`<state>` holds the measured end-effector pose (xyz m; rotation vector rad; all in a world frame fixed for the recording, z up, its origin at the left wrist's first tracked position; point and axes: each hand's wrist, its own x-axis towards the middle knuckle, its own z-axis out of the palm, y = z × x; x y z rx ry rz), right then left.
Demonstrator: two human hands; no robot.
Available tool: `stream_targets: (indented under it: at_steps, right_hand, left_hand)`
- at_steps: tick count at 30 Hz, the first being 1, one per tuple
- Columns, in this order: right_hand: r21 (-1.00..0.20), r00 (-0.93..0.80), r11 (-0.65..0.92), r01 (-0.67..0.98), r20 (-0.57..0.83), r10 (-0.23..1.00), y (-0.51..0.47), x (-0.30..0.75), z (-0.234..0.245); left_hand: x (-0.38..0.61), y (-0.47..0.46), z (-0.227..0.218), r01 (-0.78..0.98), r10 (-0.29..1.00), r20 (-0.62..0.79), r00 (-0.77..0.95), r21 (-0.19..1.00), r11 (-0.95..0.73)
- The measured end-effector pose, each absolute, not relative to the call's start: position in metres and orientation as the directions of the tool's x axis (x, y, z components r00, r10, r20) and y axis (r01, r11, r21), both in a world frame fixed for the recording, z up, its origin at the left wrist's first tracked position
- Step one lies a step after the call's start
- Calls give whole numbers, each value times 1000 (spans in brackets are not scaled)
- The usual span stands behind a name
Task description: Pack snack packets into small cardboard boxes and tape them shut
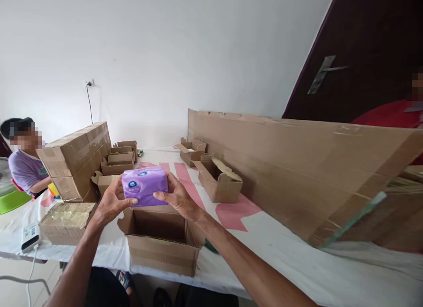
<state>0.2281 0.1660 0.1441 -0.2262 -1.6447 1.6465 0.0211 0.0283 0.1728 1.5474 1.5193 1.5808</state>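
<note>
A purple tissue pack [144, 185] is held between both my hands, just above an open cardboard box [161, 249] at the table's near edge. My left hand [110, 203] grips the pack's left side with the thumb along its bottom. My right hand [178, 197] holds the right side, fingers wrapped round its front. The box's inside looks empty from here.
Sealed cartons [77, 159] and small open boxes [118, 162] stand at the left, with two more open boxes [220, 181] in the middle. A long flat cardboard sheet [297, 166] leans at the right. One person sits far left, another in red behind the sheet. A white device [30, 236] lies near the left edge.
</note>
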Motion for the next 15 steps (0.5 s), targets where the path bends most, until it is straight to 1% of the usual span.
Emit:
stream_targets:
  at_steps: [2,3,5,6,8,10,12,15]
  right_hand:
    - [-908,-704,180,-377,407,582,160,221,147]
    - [-907,-718,201,-369,416,558,159,219,148]
    - [-901,-738,281,-332,433,517,162,219,146]
    - [-891,-732,342,-298,443,518,166,222,143]
    - [-859,-668,473,-197,471,577,180,231,132]
    - [-844,-557,528,-91,483,676,198,243,113]
    - [-881,-459,473,-15,426,779,215,256,89]
    - [-959,-404,282,30,246,881,230,271,53]
  left_hand:
    - [26,30,176,292,890,388,-241,903,-314]
    - [27,29,176,279,892,375,-254,911,-304]
    - [23,24,174,259,879,348,-326,927,-271]
    - [18,22,172,250,860,341,-379,933,-260]
    - [0,16,167,272,785,365,-501,927,-257]
    - [-22,11,161,357,684,426,-592,900,-252]
    - [-42,8,152,453,607,476,-636,867,-205]
    - [-59,9,131,547,549,485,-681,835,-59]
